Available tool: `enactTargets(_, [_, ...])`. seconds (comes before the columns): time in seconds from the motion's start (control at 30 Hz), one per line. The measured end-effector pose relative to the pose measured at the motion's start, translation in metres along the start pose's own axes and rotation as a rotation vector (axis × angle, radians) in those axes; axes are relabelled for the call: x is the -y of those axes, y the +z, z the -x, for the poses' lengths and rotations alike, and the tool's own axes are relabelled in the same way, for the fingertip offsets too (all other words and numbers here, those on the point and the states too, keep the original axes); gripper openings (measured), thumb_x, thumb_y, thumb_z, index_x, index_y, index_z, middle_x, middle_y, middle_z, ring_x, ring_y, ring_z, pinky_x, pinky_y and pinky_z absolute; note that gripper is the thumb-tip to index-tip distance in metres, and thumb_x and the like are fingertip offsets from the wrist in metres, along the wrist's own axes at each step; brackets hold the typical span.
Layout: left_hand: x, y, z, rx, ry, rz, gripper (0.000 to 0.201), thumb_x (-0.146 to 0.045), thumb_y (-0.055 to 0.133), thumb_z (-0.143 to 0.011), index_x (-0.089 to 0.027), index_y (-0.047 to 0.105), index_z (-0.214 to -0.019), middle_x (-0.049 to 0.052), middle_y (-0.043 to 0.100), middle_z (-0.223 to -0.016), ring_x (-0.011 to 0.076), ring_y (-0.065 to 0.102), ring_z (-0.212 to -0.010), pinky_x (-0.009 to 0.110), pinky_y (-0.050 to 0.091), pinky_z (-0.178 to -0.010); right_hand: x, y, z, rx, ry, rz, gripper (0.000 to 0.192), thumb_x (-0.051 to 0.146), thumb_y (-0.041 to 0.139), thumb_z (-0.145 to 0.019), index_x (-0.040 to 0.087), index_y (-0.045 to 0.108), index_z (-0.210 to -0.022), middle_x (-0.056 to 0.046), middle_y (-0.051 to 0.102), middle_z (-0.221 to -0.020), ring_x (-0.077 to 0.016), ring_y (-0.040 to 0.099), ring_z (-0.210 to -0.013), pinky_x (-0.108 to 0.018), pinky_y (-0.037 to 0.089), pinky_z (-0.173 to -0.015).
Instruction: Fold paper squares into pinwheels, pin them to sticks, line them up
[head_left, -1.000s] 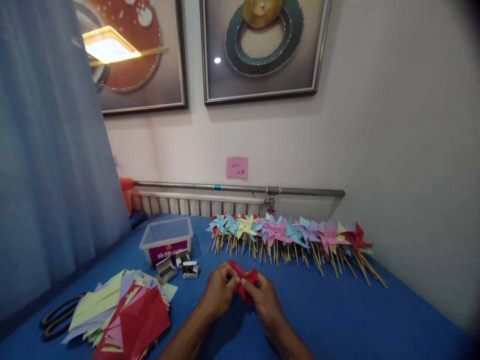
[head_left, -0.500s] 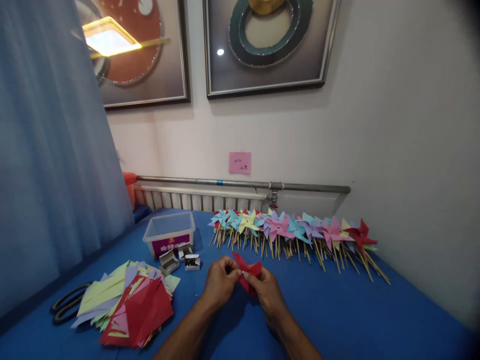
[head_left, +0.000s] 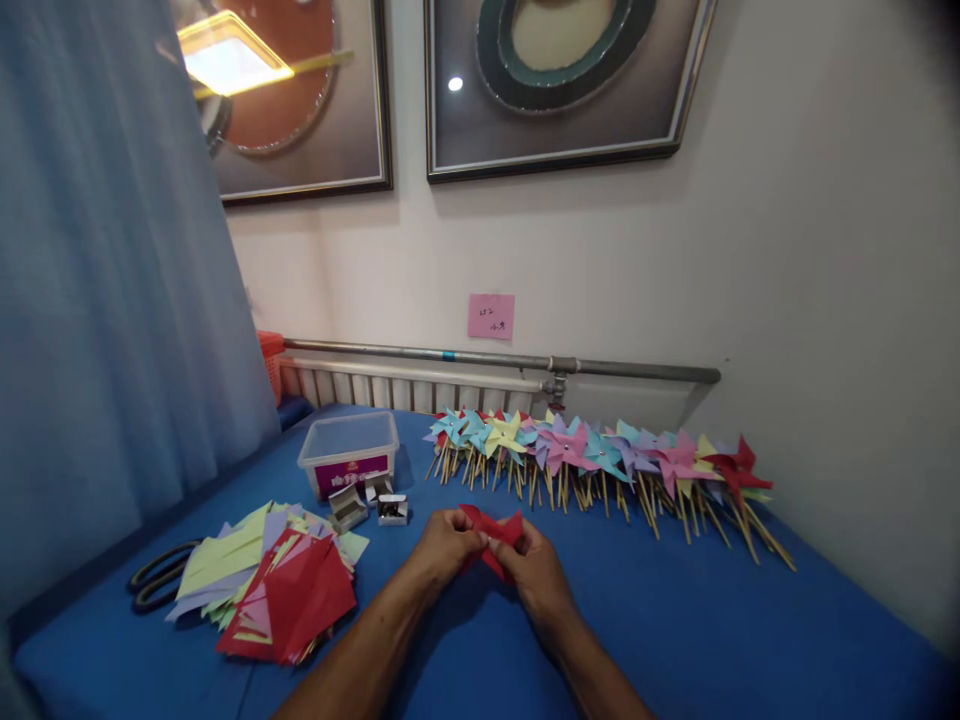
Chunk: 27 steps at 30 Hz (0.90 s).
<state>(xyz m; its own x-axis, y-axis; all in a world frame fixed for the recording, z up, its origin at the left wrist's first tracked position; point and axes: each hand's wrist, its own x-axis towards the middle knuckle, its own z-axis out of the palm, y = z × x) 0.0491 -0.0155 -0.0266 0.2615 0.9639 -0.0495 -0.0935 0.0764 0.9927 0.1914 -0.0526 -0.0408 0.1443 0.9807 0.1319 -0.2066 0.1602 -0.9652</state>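
Observation:
Between my two hands is a red paper pinwheel point(head_left: 504, 530), its blades partly folded in toward the middle. My left hand point(head_left: 448, 545) pinches it from the left, thumb near the centre. From the right, my right hand point(head_left: 534, 562) grips the paper with thumb and fingers closed. A small pin at the centre shows faintly; my thumbs cover most of it. To the left lie small open boxes, one of them a white box point(head_left: 392, 510) with dark small pieces inside. A pile of coloured paper sheets point(head_left: 311, 590), red on top, is left of my left forearm.
Many finished pinwheels on sticks point(head_left: 570, 450) lie in a row along the back. A clear plastic tub point(head_left: 349, 450) stands at back left. Black-handled scissors point(head_left: 161, 575) lie beside the paper, near the blue curtain point(head_left: 127, 300). Behind the blue table runs a metal pipe point(head_left: 495, 358).
The view has shifted slightly, so the scene sits a little further right. Both hands stay on the red pinwheel, whose blades have turned a little and look more folded in.

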Motion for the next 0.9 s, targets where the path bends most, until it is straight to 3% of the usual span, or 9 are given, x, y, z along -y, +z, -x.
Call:
enactTargets(0.27, [0.004, 0.000, -0.001, 0.027, 0.009, -0.040, 0.030, -0.031, 0.078, -0.053, -0.017, 0.052, -0.055, -0.005, 0.049, -0.050, 0.0066, 0.036, -0.047, 0.023, 0.024, -0.049, 0.008, 0.004, 0.003, -0.001, 0.004, 0.055, 0.042, 0.046, 0.091, -0.057, 0.020, 0.067, -0.080, -0.003, 0.074, -0.071, -0.0213, 0.066, -0.066, -0.031, 0.050, -0.063])
enactTargets(0.4, [0.007, 0.003, -0.003, 0.000, 0.020, -0.069, 0.028, -0.029, 0.077, -0.055, -0.018, 0.052, -0.056, -0.005, 0.048, -0.051, 0.0073, 0.036, -0.049, 0.023, 0.025, -0.051, -0.009, -0.001, -0.007, -0.020, 0.061, 0.035, 0.050, 0.050, 0.092, -0.052, 0.019, 0.069, -0.084, -0.007, 0.077, -0.074, -0.0234, 0.067, -0.064, -0.034, 0.052, -0.063])
enactTargets(0.57, [0.009, 0.000, -0.006, -0.056, 0.032, -0.119, 0.030, -0.033, 0.075, -0.061, -0.020, 0.048, -0.058, -0.007, 0.043, -0.049, 0.0069, 0.031, -0.047, 0.024, 0.021, -0.049, -0.026, -0.005, -0.016, 0.029, 0.071, -0.082, 0.053, 0.054, 0.090, -0.052, 0.018, 0.074, -0.088, -0.008, 0.077, -0.078, -0.0267, 0.072, -0.074, -0.036, 0.055, -0.071])
enactTargets(0.8, [0.010, -0.001, -0.006, -0.044, 0.069, -0.067, 0.032, -0.039, 0.074, -0.059, -0.020, 0.049, -0.060, -0.007, 0.045, -0.050, 0.0064, 0.033, -0.046, 0.024, 0.020, -0.048, -0.008, -0.002, -0.004, 0.060, 0.122, -0.122, 0.047, 0.048, 0.087, -0.060, 0.017, 0.077, -0.094, -0.009, 0.080, -0.090, -0.0255, 0.073, -0.086, -0.035, 0.054, -0.083])
enactTargets(0.9, [0.011, 0.000, -0.006, -0.033, 0.098, -0.070, 0.031, -0.038, 0.074, -0.060, -0.019, 0.049, -0.060, -0.007, 0.045, -0.050, 0.0064, 0.032, -0.047, 0.023, 0.021, -0.048, -0.006, 0.000, -0.004, 0.033, 0.134, -0.129, 0.049, 0.047, 0.090, -0.054, 0.017, 0.078, -0.091, -0.009, 0.080, -0.090, -0.0275, 0.074, -0.087, -0.037, 0.055, -0.084])
